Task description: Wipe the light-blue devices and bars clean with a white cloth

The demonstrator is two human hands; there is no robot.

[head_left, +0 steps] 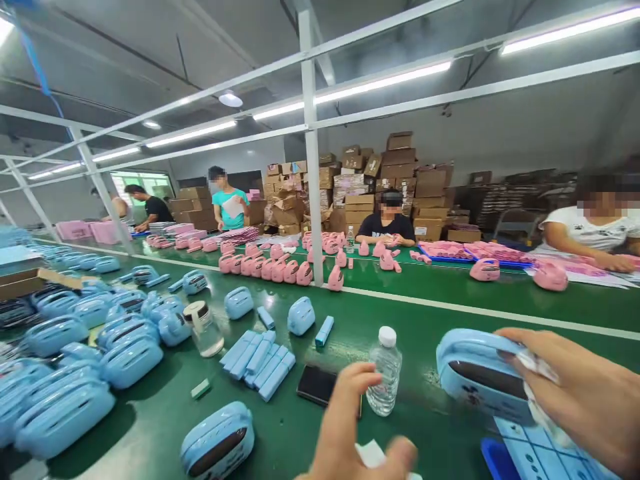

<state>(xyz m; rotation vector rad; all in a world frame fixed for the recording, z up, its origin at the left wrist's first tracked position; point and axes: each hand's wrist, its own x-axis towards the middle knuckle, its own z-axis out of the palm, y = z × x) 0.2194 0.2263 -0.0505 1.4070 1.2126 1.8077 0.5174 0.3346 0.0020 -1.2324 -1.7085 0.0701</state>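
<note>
My right hand (590, 393) grips a light-blue plastic case (483, 377) with a dark oval panel and a small printed figure, lifted above the bench. A crumpled white cloth (543, 393) is pinched between those fingers and the case. At the bottom middle, my left hand (345, 427) has its fingers and thumb spread apart. Something white, like paper (371, 455), shows between them; whether it touches the palm I cannot tell. Just beyond are a black phone (316, 385) and a clear water bottle (385, 370). Another blue case (219, 443) stands left of that hand.
Blue cases (133, 360) crowd the left side. Blue bars (260, 360) lie stacked beside a lidded jar (204, 330). At lower right, a blue tray (497, 460) holds flat blue parts. Pink cases (270, 268) line the far bench past a white post (313, 167); several people work there.
</note>
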